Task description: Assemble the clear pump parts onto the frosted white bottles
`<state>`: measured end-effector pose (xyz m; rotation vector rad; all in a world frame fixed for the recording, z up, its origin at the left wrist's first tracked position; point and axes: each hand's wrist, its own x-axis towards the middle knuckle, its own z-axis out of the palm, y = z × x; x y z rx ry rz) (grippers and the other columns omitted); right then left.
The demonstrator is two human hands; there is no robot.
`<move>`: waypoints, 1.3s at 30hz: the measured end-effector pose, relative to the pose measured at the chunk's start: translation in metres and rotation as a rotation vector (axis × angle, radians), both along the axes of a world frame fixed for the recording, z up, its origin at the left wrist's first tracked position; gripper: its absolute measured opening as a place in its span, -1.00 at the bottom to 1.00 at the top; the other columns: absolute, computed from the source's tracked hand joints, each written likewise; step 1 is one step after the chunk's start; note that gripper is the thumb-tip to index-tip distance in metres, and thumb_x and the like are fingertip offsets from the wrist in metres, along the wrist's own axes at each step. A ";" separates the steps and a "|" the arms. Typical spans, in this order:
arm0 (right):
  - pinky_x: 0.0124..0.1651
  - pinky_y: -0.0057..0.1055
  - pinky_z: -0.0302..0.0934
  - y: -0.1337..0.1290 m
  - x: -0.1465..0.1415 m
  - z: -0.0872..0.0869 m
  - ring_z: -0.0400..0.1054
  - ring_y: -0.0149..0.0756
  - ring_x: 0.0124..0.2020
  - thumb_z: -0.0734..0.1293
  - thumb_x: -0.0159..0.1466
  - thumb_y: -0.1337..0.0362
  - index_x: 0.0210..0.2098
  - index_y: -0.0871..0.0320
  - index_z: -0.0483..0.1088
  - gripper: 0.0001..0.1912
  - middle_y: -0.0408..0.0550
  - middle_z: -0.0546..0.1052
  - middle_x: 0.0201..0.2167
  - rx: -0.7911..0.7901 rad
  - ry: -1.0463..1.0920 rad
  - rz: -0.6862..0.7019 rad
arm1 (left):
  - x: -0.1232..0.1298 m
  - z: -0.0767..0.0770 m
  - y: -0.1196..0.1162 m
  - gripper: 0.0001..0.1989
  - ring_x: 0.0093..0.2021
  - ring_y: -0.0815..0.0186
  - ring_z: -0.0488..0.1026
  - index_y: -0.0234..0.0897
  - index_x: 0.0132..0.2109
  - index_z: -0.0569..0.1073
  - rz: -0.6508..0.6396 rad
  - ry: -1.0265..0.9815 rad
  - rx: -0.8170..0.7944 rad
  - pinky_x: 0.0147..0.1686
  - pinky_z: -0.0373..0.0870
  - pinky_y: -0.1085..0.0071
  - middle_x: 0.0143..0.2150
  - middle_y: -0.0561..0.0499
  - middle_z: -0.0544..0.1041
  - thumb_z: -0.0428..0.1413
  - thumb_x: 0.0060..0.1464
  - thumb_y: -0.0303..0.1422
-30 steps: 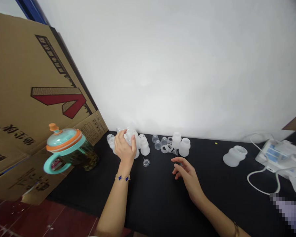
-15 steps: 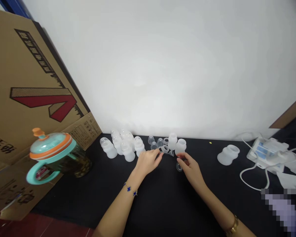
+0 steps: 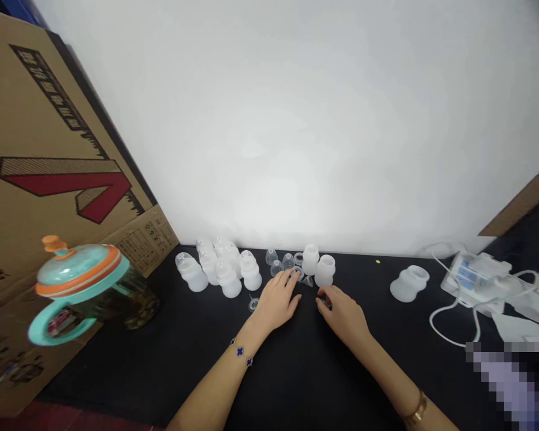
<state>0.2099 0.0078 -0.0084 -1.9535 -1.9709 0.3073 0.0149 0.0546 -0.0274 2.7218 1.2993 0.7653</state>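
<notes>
My left hand (image 3: 276,301) reaches forward with its fingers stretched out, the fingertips at a white screw ring (image 3: 298,272). My right hand (image 3: 344,311) has its fingers curled in a pinch around a small clear bottle nipple, which is mostly hidden by them. Beyond my hands stand clear domed caps (image 3: 288,260), and a second clear nipple (image 3: 309,281) lies by the rings. Two open white baby bottles (image 3: 324,272) are upright just past my right hand. Another clear nipple (image 3: 254,304) lies left of my left wrist.
Several capped baby bottles (image 3: 228,280) stand in a group at the left. An open bottle (image 3: 409,284) lies tilted at the right, near a white device with cables (image 3: 469,275). A teal-lidded jug (image 3: 90,287) and a large cardboard box (image 3: 49,143) occupy the left side.
My left hand's fingers have straightened out toward the rings. A nipple now shows left of my left wrist. The nipple in my right hand is more hidden, and the view has shifted slightly.
</notes>
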 end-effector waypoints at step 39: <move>-0.37 -0.47 0.15 -0.003 0.006 -0.005 0.49 -0.28 -0.33 0.24 0.31 0.37 -0.27 0.06 0.40 -0.88 -0.15 0.54 -0.32 0.143 0.035 0.179 | -0.004 -0.014 0.010 -0.52 0.21 0.00 0.40 -0.25 0.23 0.29 0.046 -0.154 0.017 0.13 0.43 0.04 0.27 -0.23 0.38 0.13 0.23 -0.23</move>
